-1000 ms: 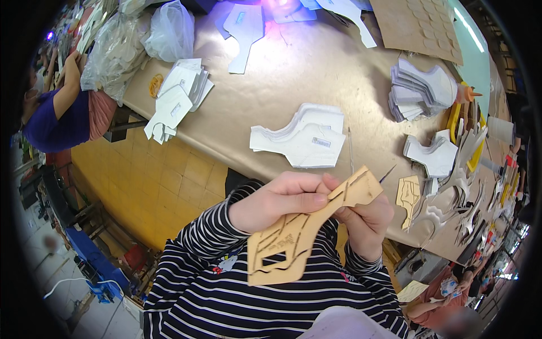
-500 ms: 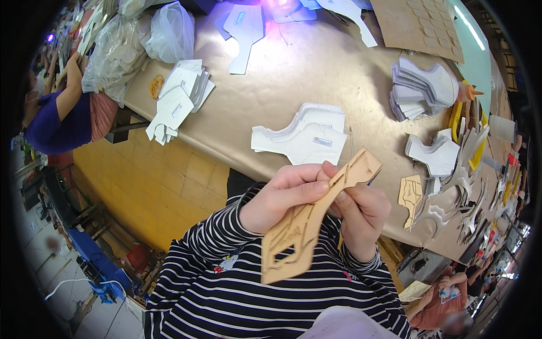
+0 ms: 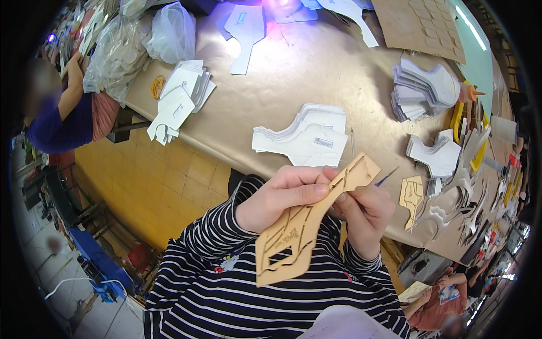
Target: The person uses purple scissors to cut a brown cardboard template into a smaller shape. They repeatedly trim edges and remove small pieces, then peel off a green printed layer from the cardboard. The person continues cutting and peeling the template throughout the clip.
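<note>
Both hands hold a tan slotted template in front of my striped top, tilted with its wide end low on the left. It has long narrow slots and one larger cut-out. My left hand is closed on its narrow middle, thumb on top. My right hand grips the right edge of that waist, fingers curled underneath and partly hidden. A thin dark pointed tool shows just beyond my right hand; whether the hand holds it I cannot tell. Just past my hands, a stack of white cut pieces lies on the table.
More white stacks lie at the left and right of the brown-covered table. A second tan template rests at right near loose offcuts. Plastic bags stand at the far left, beside a person in purple.
The template has turned slightly, its wide end shifting left and its face showing more. My right hand has moved a little right, and more of the dark pointed tool shows.
</note>
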A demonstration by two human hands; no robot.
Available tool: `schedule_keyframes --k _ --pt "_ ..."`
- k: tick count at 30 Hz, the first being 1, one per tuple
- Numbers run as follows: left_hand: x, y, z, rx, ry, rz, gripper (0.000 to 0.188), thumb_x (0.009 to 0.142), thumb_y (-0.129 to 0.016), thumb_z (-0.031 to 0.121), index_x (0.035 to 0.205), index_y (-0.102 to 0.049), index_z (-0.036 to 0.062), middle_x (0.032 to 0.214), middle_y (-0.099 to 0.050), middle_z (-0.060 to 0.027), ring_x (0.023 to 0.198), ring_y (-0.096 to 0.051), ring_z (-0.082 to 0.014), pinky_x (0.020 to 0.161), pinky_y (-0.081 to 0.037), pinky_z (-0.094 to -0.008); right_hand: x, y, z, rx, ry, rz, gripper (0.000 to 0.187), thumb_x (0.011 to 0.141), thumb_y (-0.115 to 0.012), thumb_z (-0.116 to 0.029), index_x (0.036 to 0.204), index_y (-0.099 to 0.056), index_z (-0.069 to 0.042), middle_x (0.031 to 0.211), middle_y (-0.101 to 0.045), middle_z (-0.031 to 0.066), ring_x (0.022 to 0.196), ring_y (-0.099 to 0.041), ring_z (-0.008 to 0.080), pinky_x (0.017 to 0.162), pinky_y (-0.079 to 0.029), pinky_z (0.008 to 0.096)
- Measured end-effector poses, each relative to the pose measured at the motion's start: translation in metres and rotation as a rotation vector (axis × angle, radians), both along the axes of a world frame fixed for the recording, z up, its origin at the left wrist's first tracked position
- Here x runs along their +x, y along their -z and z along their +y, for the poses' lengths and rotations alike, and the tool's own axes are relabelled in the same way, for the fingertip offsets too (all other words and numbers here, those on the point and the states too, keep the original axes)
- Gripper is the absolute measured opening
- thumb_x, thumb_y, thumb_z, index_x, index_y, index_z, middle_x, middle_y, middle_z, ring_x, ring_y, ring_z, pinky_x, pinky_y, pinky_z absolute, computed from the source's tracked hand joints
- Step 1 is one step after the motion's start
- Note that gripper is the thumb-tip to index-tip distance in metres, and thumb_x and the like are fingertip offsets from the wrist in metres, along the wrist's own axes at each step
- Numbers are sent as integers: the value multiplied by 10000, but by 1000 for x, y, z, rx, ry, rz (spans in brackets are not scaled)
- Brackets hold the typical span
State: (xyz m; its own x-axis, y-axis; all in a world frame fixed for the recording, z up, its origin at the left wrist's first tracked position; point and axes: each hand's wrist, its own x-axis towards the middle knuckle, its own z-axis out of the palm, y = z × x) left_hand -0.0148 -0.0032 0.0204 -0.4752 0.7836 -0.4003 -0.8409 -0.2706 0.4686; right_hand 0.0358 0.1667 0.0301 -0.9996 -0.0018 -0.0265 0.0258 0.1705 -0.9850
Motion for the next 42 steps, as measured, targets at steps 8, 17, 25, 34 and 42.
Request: schedule_keyframes --k 8,17,25,34,42 --pt "5 -1 7 57 -72 139 283 1002 -483 204 1120 -570 -38 942 -559 -6 825 -489 -40 732 -412 -195 11 -4 -10 -264 190 -147 156 919 -584 -14 1010 -655 92 646 -582 39 555 -515 74 511 -399 216" --pt "4 1 8 10 -42 189 217 1006 -481 182 883 -548 16 920 -547 3 754 -474 -37 667 -405 -191 13 4 -27 -474 427 -122 198 936 -556 -24 1057 -655 97 681 -554 8 569 -451 50 512 -327 194" --pt "3 -2 4 -6 -51 220 244 1004 -455 171 1066 -571 -35 1019 -588 -50 895 -529 -74 797 -443 -223 0 -2 4 -58 67 -58 145 898 -598 -21 974 -671 79 671 -606 48 552 -540 86 507 -392 222" --pt "6 -1 8 1 -75 222 323 1018 -455 208 1197 -539 -49 988 -569 -16 859 -496 -43 759 -424 -195 7 -3 -9 -324 216 -185 103 894 -600 9 881 -648 99 631 -579 42 532 -514 84 487 -372 222" --pt "9 -1 9 -50 -107 283 229 1011 -472 174 963 -573 -25 982 -572 -19 826 -495 -50 729 -425 -207 12 2 -22 -443 368 -164 128 920 -559 15 922 -639 115 660 -555 6 537 -441 47 477 -318 199"
